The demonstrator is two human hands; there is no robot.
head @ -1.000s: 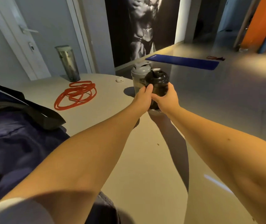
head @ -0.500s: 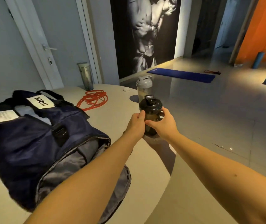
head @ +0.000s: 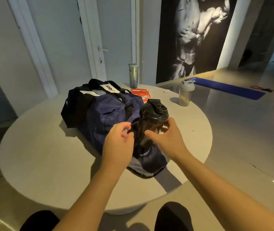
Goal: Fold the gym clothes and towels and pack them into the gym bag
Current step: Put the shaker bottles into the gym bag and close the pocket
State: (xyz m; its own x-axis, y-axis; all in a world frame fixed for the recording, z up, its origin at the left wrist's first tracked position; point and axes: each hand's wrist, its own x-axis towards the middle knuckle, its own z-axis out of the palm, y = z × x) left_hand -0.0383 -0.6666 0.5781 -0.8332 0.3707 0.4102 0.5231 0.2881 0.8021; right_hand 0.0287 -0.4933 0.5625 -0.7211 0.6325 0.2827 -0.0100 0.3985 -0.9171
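A navy gym bag with black straps lies on the round table, its near end pocket open toward me. A black shaker bottle stands upright in that pocket's mouth, its lower part inside. My right hand grips the bottle from the right. My left hand is curled on the pocket's dark rim, right beside the bottle. No clothes or towels show outside the bag.
Behind the bag on the table are a grey shaker, a steel tumbler, orange bands and a small white item. A blue mat lies on the floor beyond. My knees are below the table's near edge.
Both hands carried the black bottle from the table's far side back to the bag's end pocket. My left hand left the bottle and took the pocket rim. The view pulled back.
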